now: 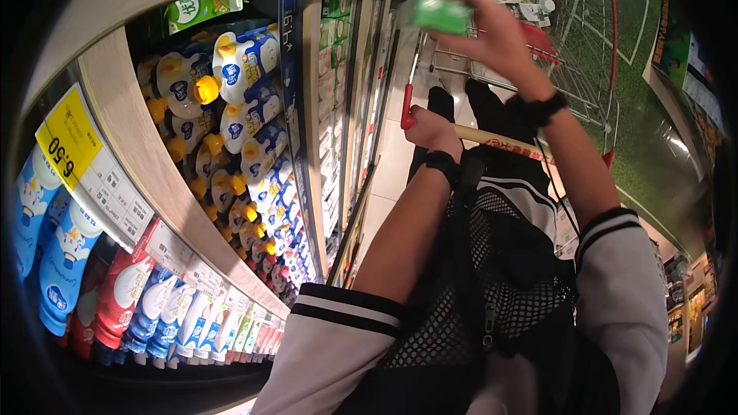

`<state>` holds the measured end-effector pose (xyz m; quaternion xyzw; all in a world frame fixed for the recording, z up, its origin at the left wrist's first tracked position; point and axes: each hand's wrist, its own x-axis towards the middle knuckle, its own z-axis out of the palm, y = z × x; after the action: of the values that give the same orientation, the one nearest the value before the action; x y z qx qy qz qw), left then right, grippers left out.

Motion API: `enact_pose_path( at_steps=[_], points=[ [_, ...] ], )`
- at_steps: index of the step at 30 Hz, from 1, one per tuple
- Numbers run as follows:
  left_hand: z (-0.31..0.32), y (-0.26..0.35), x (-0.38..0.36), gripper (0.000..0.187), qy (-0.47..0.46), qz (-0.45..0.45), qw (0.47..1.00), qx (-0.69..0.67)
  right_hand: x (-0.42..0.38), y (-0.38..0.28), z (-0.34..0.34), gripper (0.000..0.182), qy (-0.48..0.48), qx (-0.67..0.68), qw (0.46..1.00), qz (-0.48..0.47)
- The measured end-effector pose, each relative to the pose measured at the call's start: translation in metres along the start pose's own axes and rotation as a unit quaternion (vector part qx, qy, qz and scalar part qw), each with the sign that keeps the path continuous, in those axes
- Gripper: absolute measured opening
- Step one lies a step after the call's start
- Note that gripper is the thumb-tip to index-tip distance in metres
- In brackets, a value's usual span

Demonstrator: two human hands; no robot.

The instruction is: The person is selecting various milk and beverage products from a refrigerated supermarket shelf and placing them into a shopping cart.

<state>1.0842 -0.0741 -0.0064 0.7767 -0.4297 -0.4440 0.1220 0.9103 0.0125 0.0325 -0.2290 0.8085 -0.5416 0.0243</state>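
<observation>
A small green-and-white pack (440, 15), blurred by motion, is gripped in the fingers of my right hand (496, 34), which is raised over the near end of the shopping cart (576, 69). My left hand (433, 129) is wrapped round the left end of the cart handle (496, 140), beside its red corner piece. Inside the cart lie a white bottle (544, 3) and several cartons or packs, partly hidden behind my right hand.
On my left, a shelf (115, 77) holds rows of white-and-blue pouches (250, 65) with yellow caps. Blue bottles (68, 261) and red packs stand on another tier, beside a yellow price tag (69, 137). Green flooring (646, 146) lies on the right.
</observation>
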Motion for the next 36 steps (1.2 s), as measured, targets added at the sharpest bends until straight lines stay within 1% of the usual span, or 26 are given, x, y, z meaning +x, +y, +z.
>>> enact_pose_path(
  at_steps=[2, 4, 6, 7, 9, 10, 11, 12, 13, 14, 16, 17, 19, 21, 22, 23, 24, 26, 27, 29, 31, 32, 33, 34, 35, 36],
  points=[
    [-0.001, 0.001, -0.001, 0.033, 0.012, 0.016, 1.000, 0.008, -0.011, 0.015, -0.030, 0.043, 0.021, -0.014, 0.984, 0.177],
    [-0.004, 0.008, -0.006, 0.033, 0.010, 0.016, 1.000, 0.022, -0.024, 0.071, -0.043, 0.048, 0.072, -0.117, 0.970, 0.203],
    [-0.004, 0.011, -0.010, 0.033, 0.005, 0.016, 0.999, 0.038, -0.025, 0.115, -0.055, 0.057, 0.042, -0.238, 0.930, 0.278],
    [-0.005, 0.011, -0.010, 0.033, -0.001, 0.018, 1.000, 0.023, -0.024, 0.133, -0.055, 0.057, 0.041, -0.236, 0.930, 0.280],
    [-0.005, 0.012, -0.012, 0.033, -0.006, 0.020, 1.000, 0.009, -0.020, 0.164, -0.055, 0.065, 0.019, -0.242, 0.891, 0.383],
    [-0.005, 0.013, -0.013, 0.034, -0.014, 0.019, 1.000, 0.015, -0.021, 0.175, -0.055, 0.065, 0.018, -0.240, 0.891, 0.385],
    [-0.006, 0.014, -0.013, 0.036, -0.023, 0.019, 0.999, 0.020, -0.021, 0.185, -0.055, 0.067, -0.021, -0.135, 0.889, 0.437],
    [-0.006, 0.014, -0.012, 0.036, -0.021, 0.021, 0.999, 0.022, -0.020, 0.199, -0.054, 0.069, -0.059, -0.029, 0.874, 0.482],
    [-0.007, 0.013, -0.011, 0.036, -0.018, 0.008, 1.000, 0.024, -0.027, 0.209, -0.043, 0.062, -0.006, 0.021, 0.868, 0.496],
    [-0.005, 0.013, -0.011, 0.037, -0.016, -0.005, 1.000, 0.025, -0.034, 0.219, -0.043, 0.062, -0.006, 0.022, 0.868, 0.496],
    [-0.003, 0.006, -0.002, 0.037, -0.022, 0.013, 1.000, 0.013, -0.041, 0.204, -0.048, 0.067, -0.026, 0.009, 0.838, 0.545],
    [-0.005, 0.001, 0.002, 0.038, -0.028, 0.030, 0.999, 0.000, -0.048, 0.206, -0.048, 0.067, -0.028, 0.010, 0.837, 0.546],
    [-0.005, 0.011, -0.003, 0.034, -0.027, 0.018, 0.999, 0.005, -0.073, 0.228, -0.048, 0.072, -0.075, -0.126, 0.839, 0.525],
    [-0.003, 0.010, 0.002, 0.030, -0.029, 0.007, 1.000, 0.008, -0.099, 0.251, -0.048, 0.075, -0.075, -0.124, 0.843, 0.517],
    [-0.002, 0.003, 0.013, 0.030, -0.038, 0.021, 0.999, -0.005, -0.102, 0.249, -0.049, 0.078, -0.076, -0.121, 0.848, 0.510],
    [-0.001, -0.003, 0.023, 0.031, -0.046, 0.035, 0.998, -0.019, -0.102, 0.249, -0.051, 0.066, -0.080, -0.125, 0.841, 0.520],
    [0.000, -0.003, 0.023, 0.031, -0.045, 0.036, 0.998, -0.020, -0.095, 0.238, -0.054, 0.066, -0.081, -0.123, 0.842, 0.519],
    [0.003, 0.000, 0.023, 0.028, -0.045, 0.052, 0.997, -0.034, -0.069, 0.213, -0.058, 0.058, -0.192, -0.250, 0.860, 0.402],
    [0.005, 0.000, 0.025, 0.028, -0.045, 0.052, 0.997, -0.033, -0.056, 0.203, -0.059, 0.058, -0.191, -0.250, 0.859, 0.403],
    [0.005, -0.004, 0.030, 0.027, -0.051, 0.054, 0.996, -0.041, -0.033, 0.182, -0.055, 0.055, -0.032, -0.164, 0.932, 0.321],
    [0.005, 0.000, 0.023, 0.027, -0.045, 0.054, 0.997, -0.035, -0.014, 0.168, -0.039, 0.045, 0.037, -0.135, 0.977, 0.162],
    [0.004, 0.002, 0.019, 0.027, -0.038, 0.053, 0.997, -0.029, 0.007, 0.114, -0.033, 0.040, 0.017, 0.028, 0.969, 0.245],
    [0.001, 0.003, 0.017, 0.027, -0.038, 0.052, 0.998, -0.025, 0.027, 0.053, -0.024, 0.044, -0.001, 0.189, 0.928, 0.320],
    [-0.001, 0.004, 0.016, 0.029, -0.050, 0.037, 0.998, -0.017, 0.031, 0.031, -0.006, 0.041, -0.005, 0.095, 0.967, 0.238],
    [-0.002, 0.005, 0.015, 0.030, -0.063, 0.024, 0.998, -0.010, 0.030, 0.017, 0.012, 0.038, -0.009, -0.001, 0.989, 0.150],
    [-0.001, 0.002, 0.017, 0.030, -0.065, 0.025, 0.998, -0.007, 0.026, 0.005, 0.030, 0.034, -0.061, 0.084, 0.982, 0.160]
  ],
)
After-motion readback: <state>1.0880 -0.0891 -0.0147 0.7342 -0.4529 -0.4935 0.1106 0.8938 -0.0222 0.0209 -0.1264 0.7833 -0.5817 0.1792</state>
